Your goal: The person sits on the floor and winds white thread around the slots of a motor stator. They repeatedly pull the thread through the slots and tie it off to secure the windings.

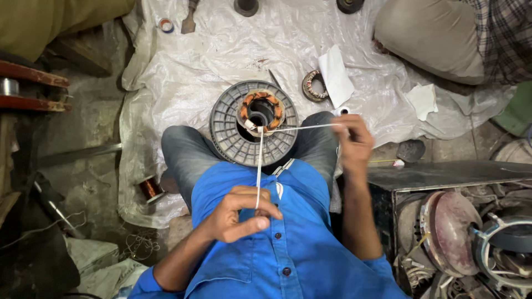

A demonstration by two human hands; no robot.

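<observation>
A round stator with copper windings [260, 109] sits on a grey ribbed plastic spool [230, 135] resting on my knees. A white cord runs from the stator's near edge in two strands. My left hand [239, 215] is closed on the strand that comes straight down to my chest [259, 171]. My right hand [353, 141] pinches the other strand [305, 127], stretched taut out to the right of the stator.
A white plastic sheet [221, 50] covers the floor ahead, with a second stator ring [313, 86], paper pieces [335, 75], a tape roll [165, 25] and a copper wire spool [149, 188]. Another person's knee [432, 33] is at top right. Motor parts [465, 232] are piled at right.
</observation>
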